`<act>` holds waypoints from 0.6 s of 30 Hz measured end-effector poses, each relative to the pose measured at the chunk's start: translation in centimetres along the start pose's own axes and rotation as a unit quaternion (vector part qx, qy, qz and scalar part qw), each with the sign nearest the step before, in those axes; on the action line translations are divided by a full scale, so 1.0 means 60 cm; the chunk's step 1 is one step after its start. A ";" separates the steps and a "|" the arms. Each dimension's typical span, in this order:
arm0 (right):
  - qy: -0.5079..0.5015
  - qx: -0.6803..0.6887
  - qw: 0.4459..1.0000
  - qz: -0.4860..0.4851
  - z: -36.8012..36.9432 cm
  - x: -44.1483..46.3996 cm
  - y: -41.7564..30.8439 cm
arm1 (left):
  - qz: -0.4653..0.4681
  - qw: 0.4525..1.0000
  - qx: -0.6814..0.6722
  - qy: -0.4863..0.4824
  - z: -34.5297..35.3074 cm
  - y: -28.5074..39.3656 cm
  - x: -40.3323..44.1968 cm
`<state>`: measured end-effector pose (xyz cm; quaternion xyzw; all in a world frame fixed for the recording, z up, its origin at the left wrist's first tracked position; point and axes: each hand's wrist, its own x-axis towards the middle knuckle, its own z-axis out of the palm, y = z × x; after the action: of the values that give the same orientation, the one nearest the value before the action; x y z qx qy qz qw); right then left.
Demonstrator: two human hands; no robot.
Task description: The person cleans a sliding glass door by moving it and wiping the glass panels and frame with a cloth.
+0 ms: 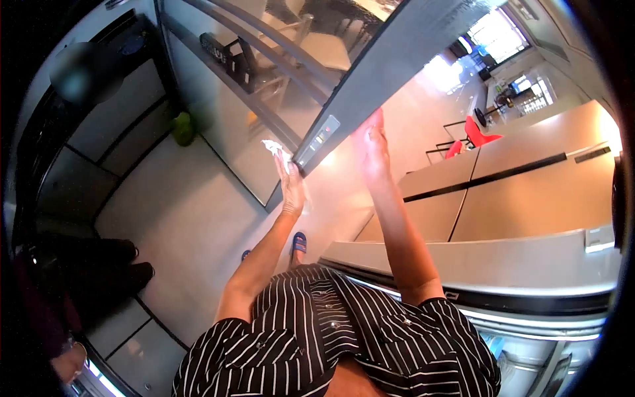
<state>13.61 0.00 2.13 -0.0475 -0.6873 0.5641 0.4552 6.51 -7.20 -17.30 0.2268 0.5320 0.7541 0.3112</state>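
A grey door (370, 76) with a see-through pane on its left stands between my hands, a small label (320, 140) on its edge. My left hand (292, 188) is at the pane's lower corner, fingers raised and closed on a crumpled white cloth (272, 146) showing at the fingertips. On the door's right side is my right hand (374, 149), closed against the frame with its thumb visible. Bright glare washes out part of those fingers.
Wood-coloured drawers (536, 198) and an open appliance (529, 354) are on the right. Red chairs (477, 134) stand farther back. At the lower left are another person's hand (69, 362) and dark clothing. A green object (183, 128) lies beyond the floor.
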 end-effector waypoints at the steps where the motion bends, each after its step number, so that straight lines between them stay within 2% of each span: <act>1: 0.005 0.003 1.000 0.017 0.002 -0.005 0.008 | -0.002 1.000 -0.029 0.001 0.002 0.006 0.014; 2: 0.005 0.042 0.999 0.028 0.006 -0.007 0.010 | -0.005 0.998 -0.056 0.002 0.003 0.030 0.021; 4: 0.015 0.075 0.996 0.038 0.015 -0.004 0.015 | 0.068 0.992 0.104 -0.028 0.018 0.138 0.024; 6: 0.038 0.058 0.997 0.039 0.020 -0.005 0.014 | 0.211 0.961 0.144 -0.110 0.045 0.219 0.006; 8: 0.043 0.108 0.990 0.074 0.018 -0.006 0.009 | 0.293 0.922 0.221 -0.121 0.061 0.224 -0.006; 12: 0.040 0.172 0.979 0.103 0.025 -0.006 0.006 | 0.322 0.887 0.257 -0.207 0.024 0.198 -0.038; 14: 0.027 0.162 0.982 0.095 0.027 -0.003 0.011 | 0.146 0.961 0.053 -0.231 0.006 0.226 -0.071; 15: 0.035 0.142 0.986 0.075 0.023 -0.003 0.025 | 0.053 0.969 -0.049 -0.238 -0.007 0.241 -0.081; 16: 0.053 0.143 0.984 0.089 0.017 -0.010 0.028 | -0.081 0.973 -0.144 -0.159 -0.033 0.227 -0.083; 17: 0.069 0.145 0.981 0.105 0.014 -0.025 0.025 | -0.162 0.940 -0.274 -0.124 -0.053 0.245 -0.074; 18: 0.082 0.148 0.978 0.123 0.010 -0.042 0.025 | -0.236 0.883 -0.398 -0.084 -0.075 0.265 -0.065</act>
<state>13.99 -1.35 -0.52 -0.1101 -0.5452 0.7056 0.4391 2.60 -16.76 -3.82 0.0140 0.1971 0.7847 0.5875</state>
